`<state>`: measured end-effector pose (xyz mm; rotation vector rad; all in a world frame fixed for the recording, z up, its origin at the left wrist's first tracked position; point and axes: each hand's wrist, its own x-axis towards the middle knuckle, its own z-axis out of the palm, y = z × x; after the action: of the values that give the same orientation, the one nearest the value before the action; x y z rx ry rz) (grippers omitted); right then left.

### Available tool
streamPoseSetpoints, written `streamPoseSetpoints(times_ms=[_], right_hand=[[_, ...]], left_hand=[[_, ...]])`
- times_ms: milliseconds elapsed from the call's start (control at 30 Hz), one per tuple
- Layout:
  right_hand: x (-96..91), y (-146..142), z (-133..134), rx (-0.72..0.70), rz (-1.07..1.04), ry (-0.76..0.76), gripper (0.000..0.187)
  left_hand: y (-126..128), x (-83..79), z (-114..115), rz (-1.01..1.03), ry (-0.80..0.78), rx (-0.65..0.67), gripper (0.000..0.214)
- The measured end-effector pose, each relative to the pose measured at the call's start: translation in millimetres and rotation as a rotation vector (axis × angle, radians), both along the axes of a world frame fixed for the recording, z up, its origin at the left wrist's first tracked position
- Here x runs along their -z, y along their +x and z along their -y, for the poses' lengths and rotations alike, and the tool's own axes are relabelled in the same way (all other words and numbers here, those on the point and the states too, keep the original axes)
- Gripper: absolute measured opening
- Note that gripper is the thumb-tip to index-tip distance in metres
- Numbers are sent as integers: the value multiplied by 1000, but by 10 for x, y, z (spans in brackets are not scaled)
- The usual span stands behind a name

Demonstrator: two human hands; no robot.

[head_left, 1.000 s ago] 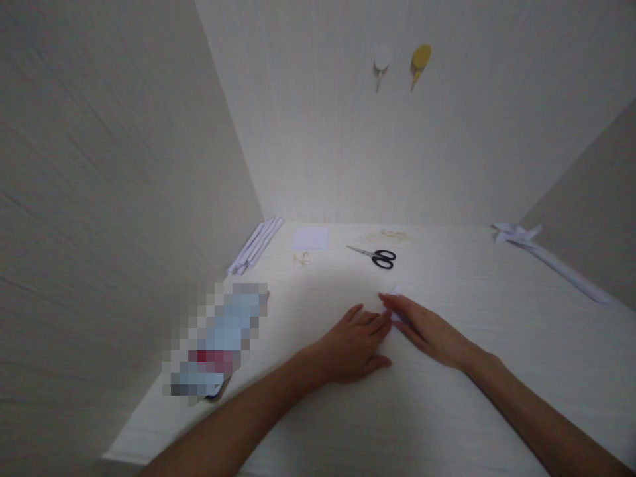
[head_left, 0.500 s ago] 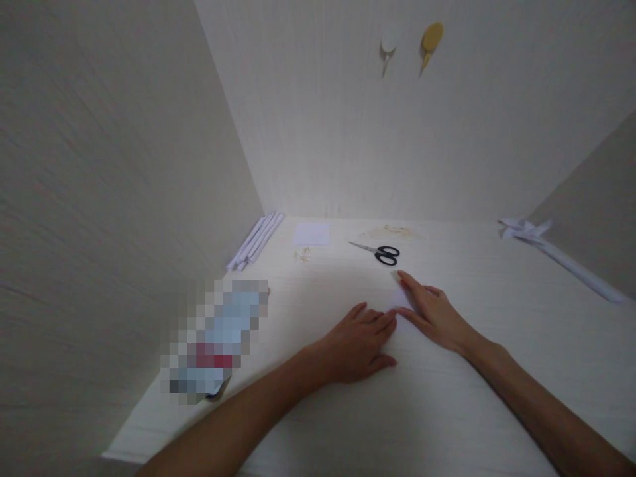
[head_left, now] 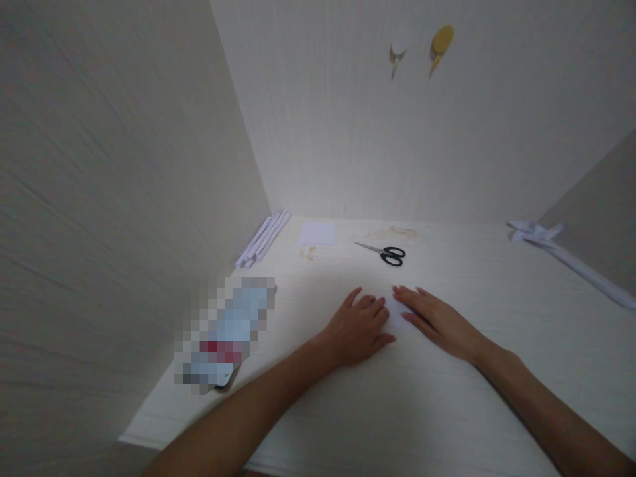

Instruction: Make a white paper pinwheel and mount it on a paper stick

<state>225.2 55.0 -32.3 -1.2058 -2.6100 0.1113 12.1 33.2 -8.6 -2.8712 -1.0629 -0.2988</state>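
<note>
One pale desk (head_left: 447, 397) carries all. Left hand (head_left: 358, 328), right hand (head_left: 434, 321) lie flat, near side of scissors (head_left: 385, 252); each grip apart, fingers straight, clasping nothing. Small white paper (head_left: 396, 317) between fingertips, nearer than scissors, faint. Judgement: press evenly with finger pads, left hand anchoring, so sheet cannot skid.

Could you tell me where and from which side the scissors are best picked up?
Probably by the black handle loops of the scissors, from the near right: they lie flat and closed, loops to the right, blades pointing left, away from the right hand.
</note>
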Motion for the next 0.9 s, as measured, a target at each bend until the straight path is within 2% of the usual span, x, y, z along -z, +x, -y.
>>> streamPoseSetpoints(times_ms=[100,167,367,600,900], right_hand=[[3,-58,66,-28,63,48,47],[3,-113,118,-7,98,90,50],[6,-209,198,44,93,136,50],[-12,-218,190,85,108,116,51],[-63,-208,203,78,115,93,49]], left_hand=[[-7,34,-44,23,30,-127,49],[3,56,-57,39,24,-159,50],[59,104,-70,101,-79,6,44],[25,124,-132,178,-142,-38,43],[-164,14,-271,205,-223,-110,41]])
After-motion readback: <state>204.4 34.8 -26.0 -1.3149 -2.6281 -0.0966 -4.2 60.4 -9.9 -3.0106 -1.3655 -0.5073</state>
